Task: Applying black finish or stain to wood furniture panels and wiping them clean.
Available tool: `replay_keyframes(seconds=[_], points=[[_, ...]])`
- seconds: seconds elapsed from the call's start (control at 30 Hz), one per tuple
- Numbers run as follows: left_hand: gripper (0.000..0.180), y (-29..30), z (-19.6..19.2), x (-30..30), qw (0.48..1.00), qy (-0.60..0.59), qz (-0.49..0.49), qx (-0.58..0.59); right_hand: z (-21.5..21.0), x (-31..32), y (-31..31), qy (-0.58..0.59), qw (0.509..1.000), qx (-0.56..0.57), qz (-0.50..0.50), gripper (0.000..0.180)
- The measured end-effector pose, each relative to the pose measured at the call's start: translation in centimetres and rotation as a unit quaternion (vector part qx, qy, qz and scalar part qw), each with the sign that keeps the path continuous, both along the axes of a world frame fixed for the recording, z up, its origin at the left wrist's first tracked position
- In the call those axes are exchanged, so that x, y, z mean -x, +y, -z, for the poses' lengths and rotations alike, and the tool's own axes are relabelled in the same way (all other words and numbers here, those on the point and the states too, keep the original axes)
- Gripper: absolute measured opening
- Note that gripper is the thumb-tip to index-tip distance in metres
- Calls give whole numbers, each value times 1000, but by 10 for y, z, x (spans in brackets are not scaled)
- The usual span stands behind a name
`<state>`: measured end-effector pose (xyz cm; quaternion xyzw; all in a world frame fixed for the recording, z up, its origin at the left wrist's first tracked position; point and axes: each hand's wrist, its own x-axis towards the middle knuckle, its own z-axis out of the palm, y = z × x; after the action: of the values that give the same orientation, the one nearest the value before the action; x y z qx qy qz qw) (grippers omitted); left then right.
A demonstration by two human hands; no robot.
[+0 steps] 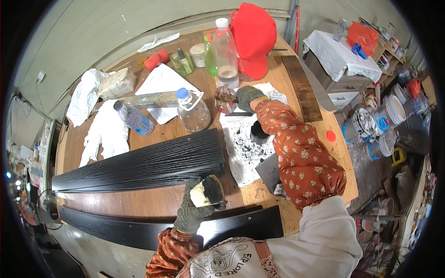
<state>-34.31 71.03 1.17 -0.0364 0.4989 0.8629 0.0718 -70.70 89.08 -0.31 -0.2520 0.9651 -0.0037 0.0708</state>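
My left hand (192,206), in a dark green knit glove, grips a pale yellow sponge-like pad (200,197) with a black face. It is over the nearer black wood-grain boards (259,227). My right hand (250,98), gloved alike, reaches across the table with bent fingers against a small clear jar (225,100) of reddish-brown contents. Whether it grips the jar or something smaller is hidden. Below it, a white cloth (236,169) smeared with black carries a dark cup (258,133). A second set of black boards (143,162) lies farther off to the left.
Behind stand a clear jug (193,116), a tall bottle (226,51) and a red cap (252,39). A water bottle (136,119) and white rags (107,132) are at left. A brown plank (301,88) lies at right; buckets (382,143) stand beyond the table edge.
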Motion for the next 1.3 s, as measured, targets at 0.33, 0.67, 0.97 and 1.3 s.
replay_keyframes(seconds=[0.33,0.67,0.97,1.3], points=[[81,-1,-19,-1,998,18,-26,45,-7,0,-12,-44,998,-17,52,39],[87,-1,-11,-1,1000,8,-3,-1,-5,13,7,-85,996,-11,-13,37],[91,-5,-4,-5,998,3,-1,-64,-13,26,15,-34,997,43,49,33],[84,-9,11,-3,997,23,25,-74,-4,5,6,-75,988,115,73,36]])
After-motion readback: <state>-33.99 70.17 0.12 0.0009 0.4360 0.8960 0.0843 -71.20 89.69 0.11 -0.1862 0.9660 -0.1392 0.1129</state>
